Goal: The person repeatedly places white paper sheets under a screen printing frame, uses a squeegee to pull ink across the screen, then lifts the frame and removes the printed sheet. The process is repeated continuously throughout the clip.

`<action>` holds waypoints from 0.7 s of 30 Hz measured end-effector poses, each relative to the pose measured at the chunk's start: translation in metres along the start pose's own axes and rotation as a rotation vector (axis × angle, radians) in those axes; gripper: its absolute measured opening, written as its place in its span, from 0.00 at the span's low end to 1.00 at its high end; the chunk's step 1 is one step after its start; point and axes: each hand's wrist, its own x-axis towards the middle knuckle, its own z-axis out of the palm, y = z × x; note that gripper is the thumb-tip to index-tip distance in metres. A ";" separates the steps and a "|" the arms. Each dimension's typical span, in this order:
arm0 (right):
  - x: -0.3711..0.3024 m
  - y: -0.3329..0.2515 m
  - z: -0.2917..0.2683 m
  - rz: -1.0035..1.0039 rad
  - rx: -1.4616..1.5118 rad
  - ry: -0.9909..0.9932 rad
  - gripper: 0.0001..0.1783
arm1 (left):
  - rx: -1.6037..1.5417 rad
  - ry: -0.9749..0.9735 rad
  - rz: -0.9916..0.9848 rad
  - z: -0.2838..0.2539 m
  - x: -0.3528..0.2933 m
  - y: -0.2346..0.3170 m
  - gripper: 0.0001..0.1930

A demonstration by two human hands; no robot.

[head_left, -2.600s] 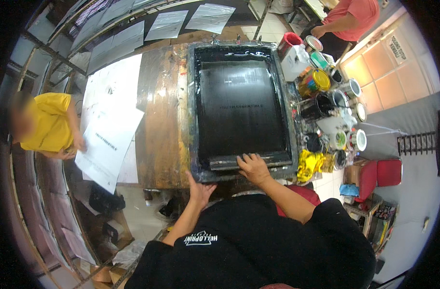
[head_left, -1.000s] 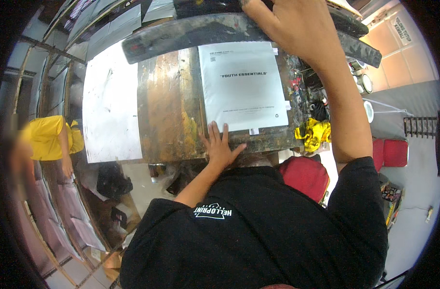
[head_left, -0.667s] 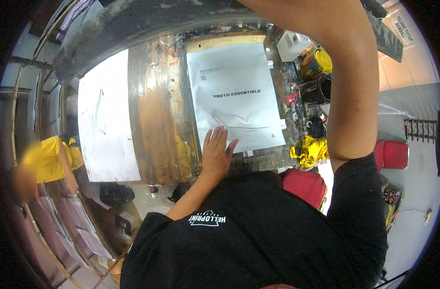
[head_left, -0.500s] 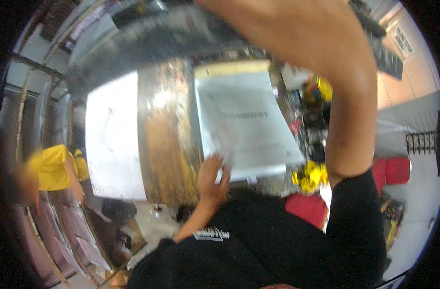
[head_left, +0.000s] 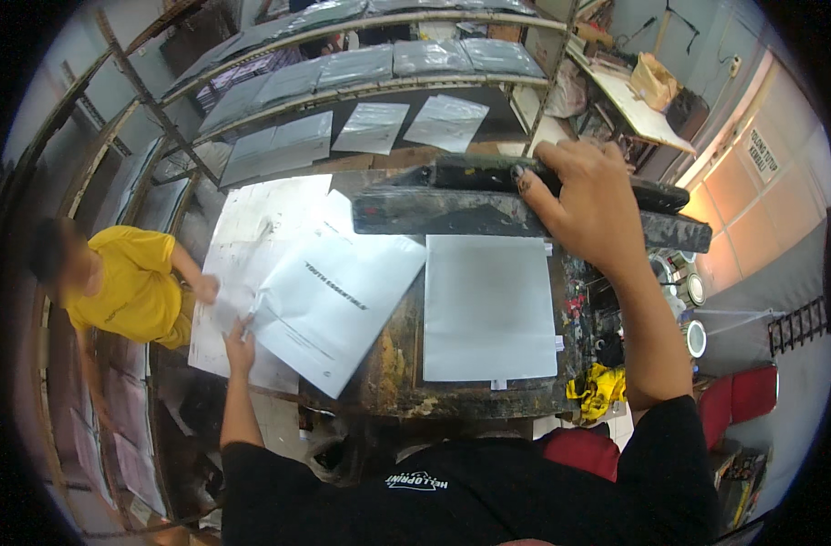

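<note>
My left hand is closed on the lower left edge of a pale plastic mailing bag with dark print, tilted over the left of the worktable. My right hand grips a black-stained screen-printing frame, seen edge-on and raised at the table's far side; some of its fingers are hidden behind it. Below the frame lies a plain pale sheet, square to the table, with small tabs at its edges. Whether it is another bag or a board, I cannot tell.
A white board lies under the printed bag. At left stands a person in a yellow shirt, one hand near the bag. Racks with pale bags stand behind. Yellow cloth, cans and a red chair are at right.
My left hand has carried the printed bag leftward off the middle of the table, uncovering the plain sheet. My right hand and the frame have come into clear view. The yellow-shirted person's hand is nearer the table.
</note>
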 end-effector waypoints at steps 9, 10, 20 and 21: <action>-0.071 -0.014 0.013 0.056 -0.101 -0.154 0.39 | -0.928 -0.628 0.322 0.025 -0.074 0.363 0.39; -0.089 -0.025 0.019 -0.043 -0.071 -0.270 0.41 | -1.482 -0.675 0.428 0.035 -0.123 0.383 0.47; -0.353 -0.036 0.176 0.137 0.281 -0.699 0.22 | -1.497 -0.820 -1.015 0.176 -0.230 0.304 0.66; -0.363 -0.037 0.190 0.110 0.274 -0.660 0.23 | -1.466 -0.825 -1.061 0.180 -0.222 0.309 0.65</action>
